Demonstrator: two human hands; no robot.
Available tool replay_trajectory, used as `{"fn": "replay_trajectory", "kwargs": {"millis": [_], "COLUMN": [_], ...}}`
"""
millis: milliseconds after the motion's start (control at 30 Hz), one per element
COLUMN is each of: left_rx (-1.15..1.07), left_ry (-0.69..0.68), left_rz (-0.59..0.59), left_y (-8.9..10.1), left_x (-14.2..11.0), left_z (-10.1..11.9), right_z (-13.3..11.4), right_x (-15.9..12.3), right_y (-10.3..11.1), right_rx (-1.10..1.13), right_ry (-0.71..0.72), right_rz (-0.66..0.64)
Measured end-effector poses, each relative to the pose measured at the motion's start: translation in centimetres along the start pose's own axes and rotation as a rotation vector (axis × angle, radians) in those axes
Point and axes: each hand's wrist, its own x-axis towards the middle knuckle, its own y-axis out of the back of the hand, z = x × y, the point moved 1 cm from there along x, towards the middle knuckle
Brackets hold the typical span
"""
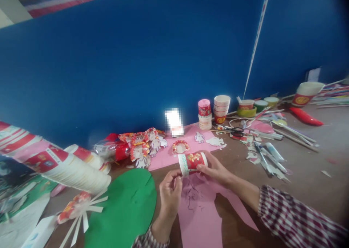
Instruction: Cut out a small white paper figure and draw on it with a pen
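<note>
Two hands show in the head view, both at one paper cup [193,162], lying on its side in the air above a pink sheet [201,228], in the middle of the counter [297,175]. The right hand [214,169] holds it, fingers behind and thumb in front; the left hand [171,191] has its fingertips bunched at the left rim, though whether that grip pinches the rim I cannot tell.

The cup already wears a red, gold-patterned covering and a green-marked white band; whether the band is fixed, or anything is left to add, does not show. A braided ring [180,146] and paper cutouts [215,141] lie apart from it, nearer the counter's back edge. Scissors [236,131] lie right of those; stacked cups [79,175] lean across the counter's left part. A blue panel [136,59] rises along the back edge, with striped cloth [81,0] beyond its top left.
</note>
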Motion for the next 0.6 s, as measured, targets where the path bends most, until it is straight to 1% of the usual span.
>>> {"fn": "replay_trajectory", "kwargs": {"millis": [67,133,267,333,400,500,600], "left_rx": [-0.011,0.02,0.059,0.039,0.035,0.033,0.012], "left_ry": [0.005,0.024,0.079,0.09,0.077,0.046,0.024], "left_rz": [-0.062,-0.102,-0.084,-0.077,-0.076,-0.088,-0.129], "left_y": [0.0,-0.1,-0.2,-0.2,-0.2,-0.1,-0.3], "left_x": [0.0,-0.1,-0.1,-0.1,-0.1,-0.2,-0.2], "left_z": [0.5,0.6,-0.1,-0.4,-0.4,0.0,0.5], "right_z": [-0.1,-0.2,-0.3,-0.1,0.1,0.1,-0.3], "right_x": [0.1,0.1,-0.1,-0.1,-0.1,0.0,0.1], "right_y": [0.2,0.2,0.0,-0.1,-0.1,0.0,0.2], "right_rx": [-0.036,-0.04,0.031,0.069,0.074,0.015,-0.051], "right_ry": [-0.016,-0.023,0.001,0.025,0.033,0.009,-0.015], "right_rz": [0.017,0.003,-0.087,-0.096,-0.067,0.008,0.057]}}
